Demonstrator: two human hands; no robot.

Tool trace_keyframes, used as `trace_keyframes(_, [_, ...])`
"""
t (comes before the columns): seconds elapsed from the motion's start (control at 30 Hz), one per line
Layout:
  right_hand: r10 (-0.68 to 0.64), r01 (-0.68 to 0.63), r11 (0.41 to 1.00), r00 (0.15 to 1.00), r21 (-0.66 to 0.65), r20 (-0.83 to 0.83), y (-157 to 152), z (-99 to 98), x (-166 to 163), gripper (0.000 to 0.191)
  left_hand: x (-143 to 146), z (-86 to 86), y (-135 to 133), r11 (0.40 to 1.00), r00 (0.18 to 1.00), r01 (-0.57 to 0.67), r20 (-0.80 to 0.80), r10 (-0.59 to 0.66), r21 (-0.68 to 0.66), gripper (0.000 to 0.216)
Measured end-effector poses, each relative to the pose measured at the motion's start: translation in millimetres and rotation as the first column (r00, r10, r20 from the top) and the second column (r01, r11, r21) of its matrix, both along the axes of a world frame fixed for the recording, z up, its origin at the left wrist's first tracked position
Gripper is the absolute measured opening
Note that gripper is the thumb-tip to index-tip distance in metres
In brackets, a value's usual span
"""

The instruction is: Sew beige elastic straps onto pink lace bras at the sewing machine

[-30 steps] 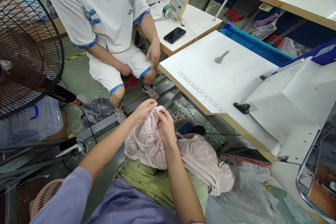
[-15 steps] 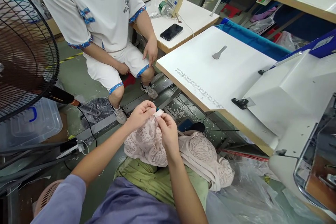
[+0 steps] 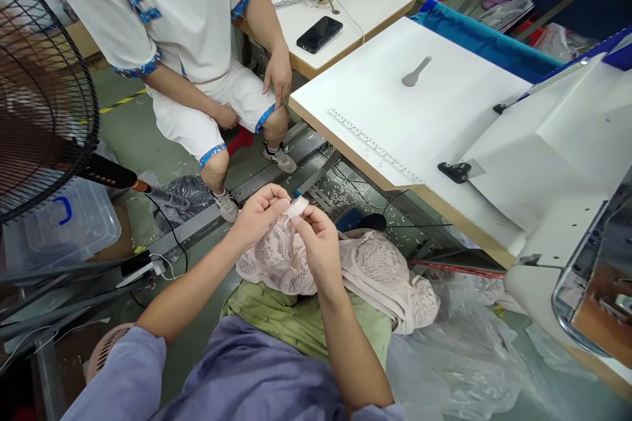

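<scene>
A pile of pale pink lace bras [image 3: 375, 279] lies on my lap. Both my hands are raised over the near end of the pile. My left hand [image 3: 257, 214] pinches a small white tab [image 3: 297, 208] at the top of one lace bra [image 3: 274, 256]. My right hand [image 3: 316, 240] pinches the same tab from the other side, with the fingers curled. The two hands almost touch. A small blue-tipped tool seems to sit behind the tab; I cannot make it out.
Another person in white clothes [image 3: 187, 33] sits facing me. A white sewing table [image 3: 419, 118] with a printed ruler stands to the right, with a machine [image 3: 567, 210] on it. A black fan [image 3: 39, 92] is at the left. A phone [image 3: 319, 33] lies on a farther table. Clear plastic [image 3: 469, 355] covers the floor.
The camera has tilted down a little. My hands have drawn the small white tab up and clear of the lace, and they now hold it slightly lower in the picture.
</scene>
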State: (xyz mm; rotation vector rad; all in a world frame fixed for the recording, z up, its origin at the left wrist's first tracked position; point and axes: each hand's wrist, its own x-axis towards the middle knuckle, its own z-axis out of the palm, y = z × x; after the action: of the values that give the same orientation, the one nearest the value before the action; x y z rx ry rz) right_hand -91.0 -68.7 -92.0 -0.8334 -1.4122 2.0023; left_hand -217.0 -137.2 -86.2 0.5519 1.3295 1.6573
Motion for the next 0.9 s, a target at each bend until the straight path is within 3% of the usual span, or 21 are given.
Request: trace_keyframes(0.9, [-0.022,0.023,1.000,1.000,0.014,-0.015,-1.2,1.1,1.6,0.008,3.7,-2.4,-5.3,0.999,0.996,0.025,-0.090,-0.028,-0.031,0.027])
